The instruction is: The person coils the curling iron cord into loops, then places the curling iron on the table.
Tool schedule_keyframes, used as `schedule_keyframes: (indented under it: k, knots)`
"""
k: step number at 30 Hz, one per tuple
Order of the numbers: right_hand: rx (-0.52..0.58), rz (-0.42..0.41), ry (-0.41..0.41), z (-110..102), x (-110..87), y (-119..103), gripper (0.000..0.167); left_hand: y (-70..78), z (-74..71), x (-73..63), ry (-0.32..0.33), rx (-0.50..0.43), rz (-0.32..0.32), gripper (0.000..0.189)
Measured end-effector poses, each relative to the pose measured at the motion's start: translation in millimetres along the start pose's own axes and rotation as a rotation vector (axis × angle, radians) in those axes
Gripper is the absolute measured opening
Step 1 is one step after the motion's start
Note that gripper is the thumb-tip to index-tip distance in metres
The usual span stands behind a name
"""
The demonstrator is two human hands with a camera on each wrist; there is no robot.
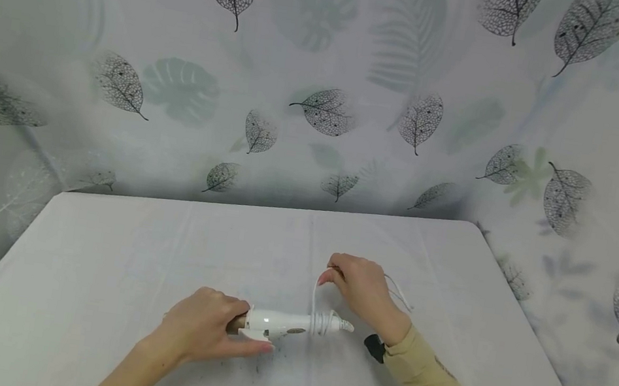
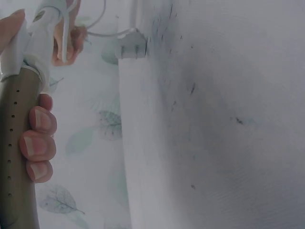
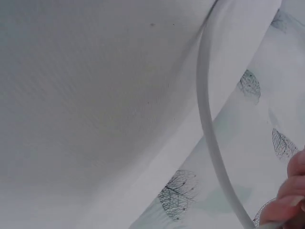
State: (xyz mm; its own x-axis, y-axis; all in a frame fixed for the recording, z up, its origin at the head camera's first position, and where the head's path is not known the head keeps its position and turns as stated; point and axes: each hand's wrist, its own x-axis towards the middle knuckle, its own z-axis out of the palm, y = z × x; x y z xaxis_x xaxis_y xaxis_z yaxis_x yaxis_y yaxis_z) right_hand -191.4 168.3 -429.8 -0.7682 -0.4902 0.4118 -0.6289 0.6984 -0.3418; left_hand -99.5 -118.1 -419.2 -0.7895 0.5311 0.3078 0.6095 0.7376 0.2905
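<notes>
A curling iron (image 1: 282, 323) with a white handle and a brownish barrel (image 2: 18, 138) dotted with small holes is held level over the table. My left hand (image 1: 206, 323) grips the barrel, its fingers (image 2: 39, 145) curled round it and the thumb extended along the white lever. Several turns of white cord (image 1: 321, 323) circle the handle near its right end. From these turns the cord rises to my right hand (image 1: 364, 290), which pinches it above and to the right. Beyond that hand, a loose loop of cord (image 3: 209, 114) trails rightward.
A white-covered table (image 1: 116, 258) lies beneath both hands, with dark specks (image 2: 193, 88) on its surface. Leaf-printed sheeting (image 1: 315, 154) hangs behind it and at the sides. A black wrist-worn piece (image 1: 375, 347) shows at the right sleeve. A pale block (image 2: 132, 46) meets the cord in the left wrist view.
</notes>
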Motion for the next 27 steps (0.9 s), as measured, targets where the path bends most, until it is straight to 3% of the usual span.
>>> schedule_keyframes:
  k: [3,8,15,22,27]
  knots:
    - [-0.030,-0.023,0.023,0.1,2.9,-2.0,0.023,-0.7,1.3,-0.9,-0.009,-0.005,-0.033,0.058]
    - [0.016,-0.100,0.043,-1.5,6.6,-5.9,0.019,-0.4,6.8,-0.7,-0.028,0.006,-0.043,0.061]
    - [-0.034,-0.181,0.106,-3.6,7.8,-14.6,0.016,2.6,11.4,1.7,-0.119,0.025,-0.116,0.063]
    - [-0.084,-0.265,0.224,-7.1,5.8,-24.6,0.020,1.7,12.6,2.9,-0.118,0.006,-0.193,0.063]
    - [-0.060,-0.281,0.243,-12.4,4.0,-34.2,0.023,-1.5,14.7,3.4,-0.118,0.003,-0.261,0.062]
